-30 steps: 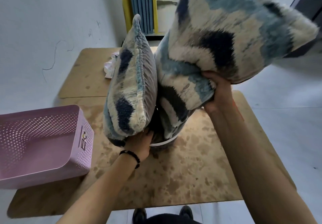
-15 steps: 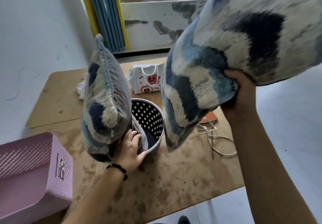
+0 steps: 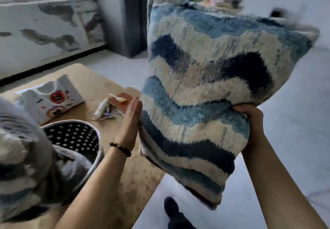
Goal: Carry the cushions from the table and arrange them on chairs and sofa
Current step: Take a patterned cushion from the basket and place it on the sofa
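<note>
A shaggy cushion (image 3: 210, 79) with blue, navy and cream wavy stripes is held up in the air, right of the table. My right hand (image 3: 251, 121) grips its lower right edge. My left hand (image 3: 131, 121) is flat, fingers straight, its palm against the cushion's left edge. A second cushion (image 3: 23, 161) of the same pattern leans at the far left on the wooden table (image 3: 135, 180), against a round perforated basket (image 3: 75, 136); part of it is cut off by the frame.
On the table lie a white printed bag (image 3: 51, 100), a tangle of cables (image 3: 105, 111) and an orange flat item (image 3: 123, 98). A dark cabinet (image 3: 128, 14) stands by the wall behind. Pale floor stretches to the right; my shoe (image 3: 171, 207) is below.
My left hand let go of the second cushion, which now rests by the basket, and moved to the raised cushion's side. The view swung right; the pink basket is out of view.
</note>
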Action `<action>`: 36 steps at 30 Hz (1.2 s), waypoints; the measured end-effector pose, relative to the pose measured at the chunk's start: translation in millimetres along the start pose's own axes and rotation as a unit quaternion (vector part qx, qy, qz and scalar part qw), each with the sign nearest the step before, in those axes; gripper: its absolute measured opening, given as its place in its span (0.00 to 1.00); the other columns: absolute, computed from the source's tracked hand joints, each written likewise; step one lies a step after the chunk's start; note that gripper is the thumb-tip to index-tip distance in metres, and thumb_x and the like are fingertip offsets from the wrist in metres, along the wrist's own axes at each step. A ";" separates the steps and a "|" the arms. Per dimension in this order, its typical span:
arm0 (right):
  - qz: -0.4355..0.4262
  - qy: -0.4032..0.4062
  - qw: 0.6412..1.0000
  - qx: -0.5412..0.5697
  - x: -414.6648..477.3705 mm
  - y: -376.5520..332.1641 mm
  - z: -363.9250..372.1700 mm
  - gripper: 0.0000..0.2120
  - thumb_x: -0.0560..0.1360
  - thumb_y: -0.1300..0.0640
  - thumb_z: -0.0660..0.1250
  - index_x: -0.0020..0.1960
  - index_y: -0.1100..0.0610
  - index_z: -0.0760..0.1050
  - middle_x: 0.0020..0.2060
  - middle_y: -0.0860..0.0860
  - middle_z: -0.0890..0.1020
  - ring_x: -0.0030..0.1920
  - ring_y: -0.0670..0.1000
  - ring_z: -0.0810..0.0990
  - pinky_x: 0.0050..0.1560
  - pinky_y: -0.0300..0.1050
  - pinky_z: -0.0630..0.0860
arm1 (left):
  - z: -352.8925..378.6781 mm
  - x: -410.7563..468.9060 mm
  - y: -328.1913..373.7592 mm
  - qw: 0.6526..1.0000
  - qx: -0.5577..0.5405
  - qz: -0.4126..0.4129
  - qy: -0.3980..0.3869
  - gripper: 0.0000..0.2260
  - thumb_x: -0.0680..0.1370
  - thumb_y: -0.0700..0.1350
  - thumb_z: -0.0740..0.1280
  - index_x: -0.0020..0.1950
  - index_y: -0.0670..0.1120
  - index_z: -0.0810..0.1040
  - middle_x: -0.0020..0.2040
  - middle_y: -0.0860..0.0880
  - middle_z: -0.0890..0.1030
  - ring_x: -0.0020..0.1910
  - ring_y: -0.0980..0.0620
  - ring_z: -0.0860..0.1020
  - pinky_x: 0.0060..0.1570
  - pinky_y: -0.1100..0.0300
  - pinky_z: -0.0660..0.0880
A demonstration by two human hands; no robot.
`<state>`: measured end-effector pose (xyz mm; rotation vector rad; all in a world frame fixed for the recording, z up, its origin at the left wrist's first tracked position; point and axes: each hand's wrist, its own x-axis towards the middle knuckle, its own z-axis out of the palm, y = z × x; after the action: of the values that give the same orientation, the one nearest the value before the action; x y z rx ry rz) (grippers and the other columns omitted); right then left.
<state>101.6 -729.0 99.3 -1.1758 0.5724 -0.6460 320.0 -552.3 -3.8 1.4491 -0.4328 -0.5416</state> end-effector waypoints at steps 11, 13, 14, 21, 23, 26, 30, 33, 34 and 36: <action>-0.116 0.297 0.941 -0.112 -178.9 14.2 -179.8 0.25 0.75 0.48 0.73 0.70 0.48 0.73 0.62 0.44 0.84 0.63 0.47 0.82 0.63 0.48 0.76 | 224.3 -119.7 -26.1 0.983 -0.155 -0.074 -0.058 0.12 0.79 0.47 0.73 0.59 0.46 0.77 0.49 0.50 0.85 0.46 0.54 0.84 0.45 0.59 0.81; -0.113 0.324 0.930 -0.130 -212.8 20.6 -206.8 0.31 0.72 0.43 0.76 0.72 0.42 0.70 0.65 0.37 0.81 0.66 0.41 0.78 0.67 0.46 0.72 | 257.6 -147.7 -24.5 0.985 -0.152 -0.045 -0.060 0.07 0.78 0.48 0.74 0.52 0.50 0.78 0.46 0.52 0.84 0.44 0.54 0.83 0.46 0.56 0.80; -0.102 0.334 0.928 -0.130 -229.0 24.2 -221.7 0.34 0.71 0.40 0.76 0.73 0.40 0.68 0.65 0.35 0.79 0.66 0.39 0.78 0.68 0.46 0.71 | 274.1 -161.1 -23.9 0.986 -0.153 -0.032 -0.065 0.05 0.78 0.48 0.74 0.48 0.52 0.78 0.44 0.53 0.84 0.45 0.52 0.82 0.47 0.54 0.80; -0.040 0.428 0.897 -0.101 -337.1 25.0 -335.3 0.36 0.70 0.35 0.74 0.74 0.40 0.66 0.59 0.32 0.79 0.53 0.27 0.79 0.57 0.34 0.73 | 415.0 -277.5 -19.1 0.979 -0.153 0.035 -0.129 0.07 0.80 0.42 0.71 0.47 0.50 0.74 0.38 0.58 0.82 0.37 0.59 0.80 0.39 0.62 0.78; -0.049 0.479 0.873 -0.080 -366.3 20.3 -368.8 0.38 0.69 0.35 0.72 0.75 0.43 0.64 0.60 0.33 0.78 0.54 0.30 0.78 0.58 0.35 0.73 | 460.7 -315.4 -22.3 0.975 -0.152 0.034 -0.156 0.07 0.80 0.42 0.70 0.47 0.50 0.73 0.36 0.59 0.82 0.36 0.61 0.80 0.38 0.65 0.78; -0.068 0.551 0.831 -0.041 -415.3 14.1 -415.0 0.41 0.66 0.34 0.72 0.75 0.44 0.64 0.60 0.35 0.78 0.53 0.30 0.78 0.56 0.35 0.75 | 520.8 -372.8 -29.3 0.960 -0.145 0.005 -0.240 0.08 0.79 0.43 0.72 0.56 0.44 0.76 0.43 0.55 0.85 0.43 0.56 0.83 0.45 0.61 0.81; -0.108 0.634 0.765 -0.046 -486.6 16.5 -477.0 0.38 0.67 0.43 0.79 0.72 0.46 0.67 0.58 0.40 0.82 0.54 0.36 0.82 0.57 0.39 0.79 | 598.8 -441.9 -46.6 0.922 -0.101 -0.054 -0.371 0.25 0.72 0.48 0.77 0.66 0.42 0.79 0.55 0.46 0.86 0.53 0.50 0.85 0.49 0.58 0.83; -0.129 0.678 0.722 -0.052 -531.8 26.5 -532.5 0.34 0.69 0.41 0.79 0.70 0.48 0.71 0.57 0.46 0.84 0.58 0.47 0.83 0.62 0.52 0.80 | 663.1 -496.2 -69.3 0.893 -0.069 -0.073 -0.438 0.23 0.67 0.51 0.77 0.59 0.43 0.83 0.53 0.47 0.87 0.53 0.49 0.86 0.48 0.59 0.83; -0.138 0.690 0.709 -0.057 -545.8 27.1 -552.8 0.33 0.69 0.42 0.78 0.70 0.49 0.71 0.58 0.48 0.84 0.59 0.49 0.83 0.62 0.54 0.80 | 686.6 -514.1 -78.1 0.883 -0.062 -0.076 -0.458 0.22 0.67 0.52 0.77 0.58 0.44 0.83 0.53 0.47 0.87 0.54 0.49 0.85 0.50 0.58 0.83; -0.149 0.712 0.682 -0.071 -572.2 24.6 -597.8 0.29 0.73 0.46 0.77 0.70 0.51 0.72 0.59 0.50 0.83 0.61 0.51 0.83 0.63 0.53 0.79 | 736.5 -547.6 -94.5 0.863 -0.051 -0.077 -0.497 0.22 0.67 0.52 0.77 0.59 0.44 0.84 0.54 0.48 0.87 0.56 0.49 0.85 0.53 0.57 0.82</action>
<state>-711.4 -696.9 -53.6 -0.6795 1.7788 -1.8513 -560.3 -828.5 -12.3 1.0060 -1.0812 -1.4289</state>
